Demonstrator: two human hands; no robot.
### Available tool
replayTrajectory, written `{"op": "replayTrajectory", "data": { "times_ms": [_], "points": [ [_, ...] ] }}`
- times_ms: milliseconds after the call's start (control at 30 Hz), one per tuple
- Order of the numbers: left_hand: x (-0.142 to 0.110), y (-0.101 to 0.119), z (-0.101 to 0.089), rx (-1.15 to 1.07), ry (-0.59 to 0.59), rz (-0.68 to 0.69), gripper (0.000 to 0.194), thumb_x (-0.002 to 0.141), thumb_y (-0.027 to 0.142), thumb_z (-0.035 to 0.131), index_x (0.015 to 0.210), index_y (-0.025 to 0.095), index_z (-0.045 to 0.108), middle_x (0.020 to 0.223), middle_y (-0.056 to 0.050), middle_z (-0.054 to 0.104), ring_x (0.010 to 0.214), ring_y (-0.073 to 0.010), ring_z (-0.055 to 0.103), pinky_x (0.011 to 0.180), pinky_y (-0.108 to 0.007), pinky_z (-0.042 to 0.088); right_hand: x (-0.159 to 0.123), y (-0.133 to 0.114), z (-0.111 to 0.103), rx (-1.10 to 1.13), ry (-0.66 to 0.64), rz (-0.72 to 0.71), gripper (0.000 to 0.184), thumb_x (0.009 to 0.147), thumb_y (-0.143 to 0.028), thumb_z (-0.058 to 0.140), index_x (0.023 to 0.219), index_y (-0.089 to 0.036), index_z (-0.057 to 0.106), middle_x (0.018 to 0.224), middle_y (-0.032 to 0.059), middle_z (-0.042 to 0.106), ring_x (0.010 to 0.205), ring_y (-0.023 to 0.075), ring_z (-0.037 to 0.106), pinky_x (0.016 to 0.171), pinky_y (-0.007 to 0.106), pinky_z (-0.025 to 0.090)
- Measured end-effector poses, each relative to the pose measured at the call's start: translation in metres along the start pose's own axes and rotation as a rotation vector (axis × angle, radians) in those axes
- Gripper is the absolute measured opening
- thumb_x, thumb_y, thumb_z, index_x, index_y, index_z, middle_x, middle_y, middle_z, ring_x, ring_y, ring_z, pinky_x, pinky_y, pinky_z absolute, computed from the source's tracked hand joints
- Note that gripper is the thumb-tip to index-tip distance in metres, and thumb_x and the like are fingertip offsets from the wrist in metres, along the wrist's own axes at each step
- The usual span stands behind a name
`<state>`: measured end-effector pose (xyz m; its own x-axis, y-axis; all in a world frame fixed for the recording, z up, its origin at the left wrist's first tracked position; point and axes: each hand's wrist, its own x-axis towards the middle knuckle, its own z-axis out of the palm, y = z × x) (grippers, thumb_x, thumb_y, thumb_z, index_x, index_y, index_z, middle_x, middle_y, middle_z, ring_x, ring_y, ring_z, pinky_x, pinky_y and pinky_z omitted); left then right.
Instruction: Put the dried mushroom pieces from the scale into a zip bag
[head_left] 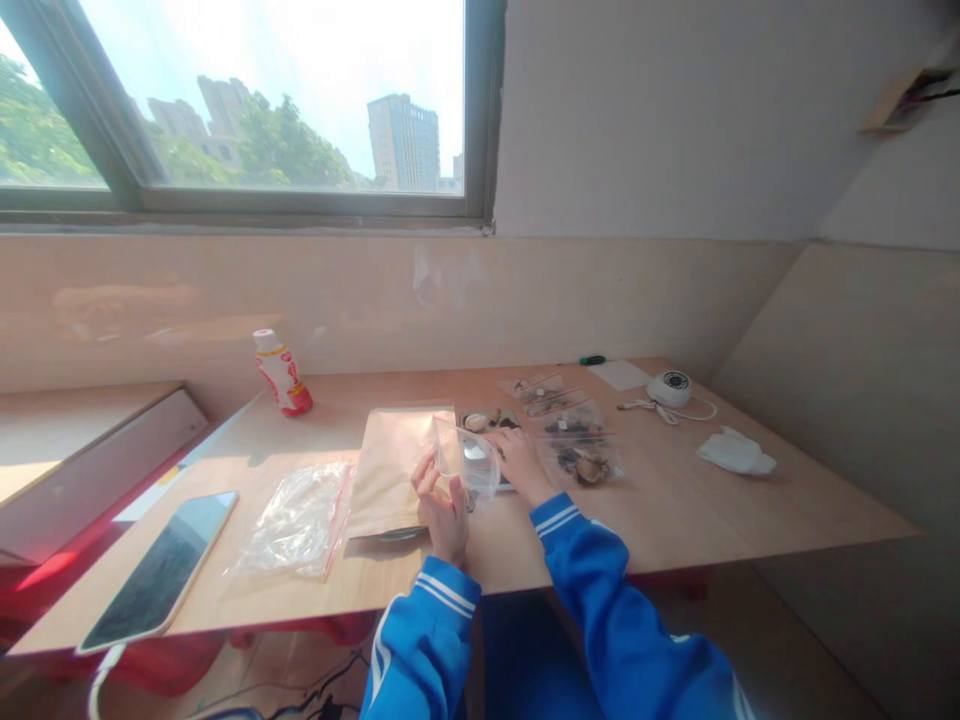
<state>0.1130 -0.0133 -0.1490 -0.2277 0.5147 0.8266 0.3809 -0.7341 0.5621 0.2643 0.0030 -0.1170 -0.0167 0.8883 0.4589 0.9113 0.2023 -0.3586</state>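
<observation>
My left hand (442,508) is closed on the edge of a clear plastic bag (480,462), which stands tilted with its mouth spread. Just to the right, my right hand (520,462) is bent over a tray (508,487) of small pale and dark pieces (478,421), possibly shells or stones. Its fingertips are curled down beside the bag; what they grip, if anything, is hidden. A brown paper pouch (394,465) lies left of the left hand. Right of the right hand are several clear bags (589,462) with brown and dark pieces inside.
Further left lie a stack of clear zip bags (300,520) and a phone (161,570) on a cable. A white and red bottle (282,375) stands behind them. At right are a white round device (670,388) with a cord, a crumpled white wrapper (735,453) and white paper (619,375).
</observation>
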Motion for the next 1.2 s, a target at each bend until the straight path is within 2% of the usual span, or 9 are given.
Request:
{"op": "replayTrajectory", "data": {
  "times_ms": [133,300,467,567,700,800,900,1067,1200],
  "points": [
    [0.001,0.002,0.0,0.033,0.008,0.011,0.023,0.091,0.023,0.046,0.112,0.019,0.041,0.129,-0.016,0.045,0.124,-0.0229,0.045,0.098,-0.046,0.041,0.001,-0.007,-0.017,0.31,0.151,0.097,0.022,0.084,-0.034,0.057,0.098,-0.02,0.067,0.096,0.0074,0.068,0.089,0.0216,0.06,0.082,0.035,0.045],
    [0.004,0.007,-0.001,0.01,-0.016,0.005,0.022,0.091,0.024,0.046,0.112,0.02,0.041,0.125,-0.013,0.048,0.12,-0.0206,0.048,0.098,-0.044,0.04,0.011,-0.035,-0.06,0.862,0.285,0.281,0.036,0.083,-0.048,0.054,0.1,-0.018,0.064,0.096,0.0065,0.069,0.083,0.018,0.063,0.074,0.03,0.05],
    [0.004,0.007,-0.002,0.006,-0.001,0.001,0.024,0.09,0.022,0.046,0.113,0.02,0.041,0.125,-0.013,0.047,0.122,-0.0217,0.046,0.099,-0.046,0.039,0.015,-0.07,-0.088,0.78,0.108,0.161,0.032,0.083,-0.048,0.056,0.09,-0.019,0.067,0.084,0.004,0.07,0.076,0.0165,0.062,0.07,0.028,0.049],
    [0.003,0.005,-0.001,0.012,0.038,-0.015,0.024,0.089,0.019,0.047,0.113,0.02,0.041,0.123,-0.014,0.047,0.12,-0.0217,0.047,0.098,-0.045,0.04,0.019,-0.068,-0.082,0.609,0.136,0.085,0.028,0.087,-0.044,0.052,0.092,-0.021,0.067,0.091,0.004,0.069,0.078,0.0164,0.061,0.075,0.03,0.048],
    [0.002,0.004,-0.001,0.021,0.055,-0.018,0.019,0.089,0.019,0.047,0.108,0.019,0.041,0.123,-0.014,0.048,0.115,-0.0218,0.05,0.095,-0.045,0.041,0.023,-0.025,-0.05,0.446,0.304,0.096,0.03,0.092,-0.033,0.039,0.094,-0.02,0.066,0.099,0.0078,0.065,0.097,0.0201,0.058,0.089,0.035,0.044],
    [0.002,0.003,0.0,0.014,0.057,-0.017,0.019,0.089,0.019,0.046,0.108,0.019,0.04,0.124,-0.015,0.048,0.116,-0.0222,0.049,0.094,-0.045,0.041,0.021,0.01,-0.02,0.221,0.131,0.106,0.022,0.083,-0.028,0.056,0.1,-0.019,0.066,0.109,0.0106,0.061,0.106,0.0251,0.054,0.095,0.041,0.04],
    [0.001,0.003,-0.001,0.01,0.053,-0.026,0.019,0.09,0.019,0.046,0.107,0.019,0.04,0.123,-0.016,0.047,0.116,-0.0222,0.049,0.094,-0.046,0.041,0.016,0.027,-0.003,0.078,0.014,0.111,0.023,0.078,-0.025,0.063,0.1,-0.02,0.067,0.11,0.0106,0.06,0.104,0.0262,0.053,0.093,0.042,0.04],
    [0.002,0.006,-0.001,0.02,0.043,-0.024,0.019,0.09,0.02,0.045,0.108,0.019,0.039,0.124,-0.016,0.046,0.117,-0.0229,0.048,0.094,-0.047,0.042,0.014,0.031,-0.002,0.032,0.015,0.074,0.009,0.083,-0.025,0.06,0.086,-0.022,0.068,0.089,0.0055,0.06,0.092,0.0224,0.053,0.085,0.036,0.041],
    [0.003,0.009,0.0,0.009,0.037,-0.028,0.019,0.09,0.019,0.045,0.108,0.02,0.038,0.124,-0.017,0.046,0.118,-0.0238,0.048,0.093,-0.049,0.041,0.012,0.036,-0.005,0.094,0.022,0.039,0.009,0.084,-0.025,0.059,0.085,-0.023,0.067,0.086,0.0037,0.058,0.09,0.0212,0.053,0.085,0.035,0.041]
  ]
}}
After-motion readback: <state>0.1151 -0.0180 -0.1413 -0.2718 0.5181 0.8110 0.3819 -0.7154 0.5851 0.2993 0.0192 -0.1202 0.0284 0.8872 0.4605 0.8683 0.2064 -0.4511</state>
